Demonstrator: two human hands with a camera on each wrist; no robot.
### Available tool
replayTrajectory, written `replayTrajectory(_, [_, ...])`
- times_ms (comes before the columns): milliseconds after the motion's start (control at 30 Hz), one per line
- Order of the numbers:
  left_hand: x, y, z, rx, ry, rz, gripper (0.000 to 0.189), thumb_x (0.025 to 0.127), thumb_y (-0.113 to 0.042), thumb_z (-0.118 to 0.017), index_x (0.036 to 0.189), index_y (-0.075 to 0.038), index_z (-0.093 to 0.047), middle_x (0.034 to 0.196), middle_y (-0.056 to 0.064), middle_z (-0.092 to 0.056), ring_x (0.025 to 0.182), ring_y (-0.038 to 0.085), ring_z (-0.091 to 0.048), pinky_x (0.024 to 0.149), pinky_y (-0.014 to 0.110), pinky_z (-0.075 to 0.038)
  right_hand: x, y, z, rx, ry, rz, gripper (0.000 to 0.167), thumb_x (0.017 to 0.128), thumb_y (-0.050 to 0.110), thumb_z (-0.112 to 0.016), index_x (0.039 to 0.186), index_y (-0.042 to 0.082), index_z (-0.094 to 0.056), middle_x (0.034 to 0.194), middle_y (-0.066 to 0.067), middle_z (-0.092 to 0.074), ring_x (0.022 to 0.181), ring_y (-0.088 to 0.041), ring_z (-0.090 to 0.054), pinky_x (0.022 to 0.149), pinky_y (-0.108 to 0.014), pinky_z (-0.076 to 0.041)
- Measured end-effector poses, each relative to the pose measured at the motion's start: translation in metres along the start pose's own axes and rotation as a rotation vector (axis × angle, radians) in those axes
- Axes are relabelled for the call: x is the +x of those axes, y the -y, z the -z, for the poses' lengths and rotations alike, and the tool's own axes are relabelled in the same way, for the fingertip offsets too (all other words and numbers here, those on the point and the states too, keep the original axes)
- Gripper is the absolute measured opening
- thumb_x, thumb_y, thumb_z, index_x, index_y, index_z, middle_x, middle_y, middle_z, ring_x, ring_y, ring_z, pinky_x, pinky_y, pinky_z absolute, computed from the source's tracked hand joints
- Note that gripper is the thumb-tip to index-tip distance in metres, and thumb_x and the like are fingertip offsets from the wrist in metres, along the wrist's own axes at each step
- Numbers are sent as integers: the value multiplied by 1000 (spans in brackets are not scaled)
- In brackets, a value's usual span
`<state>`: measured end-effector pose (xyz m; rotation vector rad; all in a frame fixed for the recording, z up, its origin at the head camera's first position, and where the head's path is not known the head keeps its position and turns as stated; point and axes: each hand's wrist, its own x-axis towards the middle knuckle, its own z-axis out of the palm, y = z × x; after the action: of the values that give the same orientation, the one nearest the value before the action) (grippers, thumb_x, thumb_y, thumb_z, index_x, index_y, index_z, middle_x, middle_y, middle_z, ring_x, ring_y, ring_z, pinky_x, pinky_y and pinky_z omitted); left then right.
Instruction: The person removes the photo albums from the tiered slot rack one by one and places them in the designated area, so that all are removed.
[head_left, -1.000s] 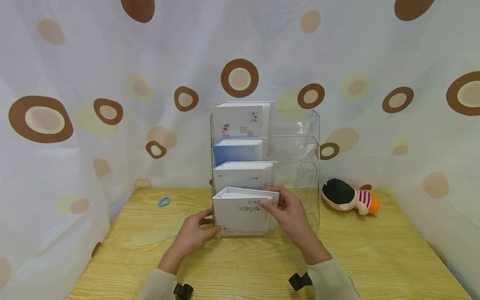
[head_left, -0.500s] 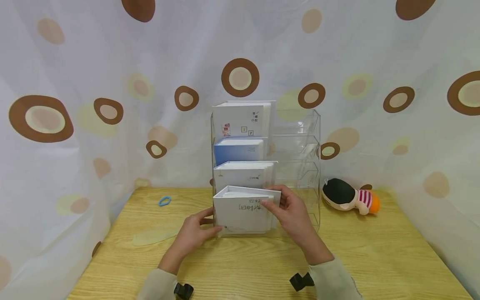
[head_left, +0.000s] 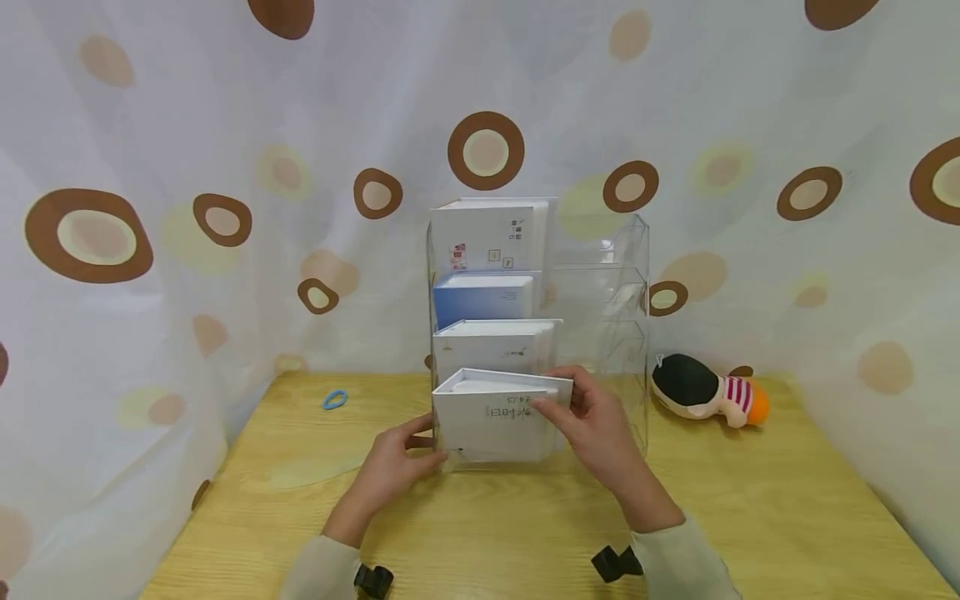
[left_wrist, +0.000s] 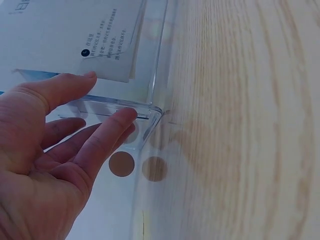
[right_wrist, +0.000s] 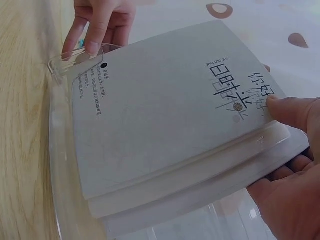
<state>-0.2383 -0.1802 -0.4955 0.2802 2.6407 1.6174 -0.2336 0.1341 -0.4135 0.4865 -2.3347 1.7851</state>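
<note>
The right hand [head_left: 603,427] pinches the white hardcover book [head_left: 480,433] in the lowest pocket of the clear rack [head_left: 647,267]; the left hand's [head_left: 396,458] parted fingers grip its lower corner. Best squeeze the covers together.

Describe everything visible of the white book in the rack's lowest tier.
The white hardcover book has pale inner pages and a front cover bearing dark Chinese characters, "THE OLD TIME" and smaller text. It stands roughly upright at left in the clear plastic-looking rack, covers slightly splayed. The right hand pinches its upper right edge, thumb in front.
</note>
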Motion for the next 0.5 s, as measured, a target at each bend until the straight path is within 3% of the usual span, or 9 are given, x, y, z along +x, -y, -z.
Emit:
replayTrajectory(233, [1,-4,0,-3,7,-22,66,99,-12,-87,158,1,-61,155,27,-66,126,41,-77,91,39,-72,-1,14,15,-17,-44,18,31,107,10,-77,136,1,-68,127,-24,-78,103,-3,-73,88,-14,-63])
replayTrajectory(500, [-2,-4,0,-22,-7,-11,67,98,-10,-86,158,3,-60,154,28,-66,126,42,-77,90,36,-72,-6,13,27,-69,-71,43,30,106,7,-78,132,0,-69,126,-24,-80,100,-1,-75,86,-15,-64])
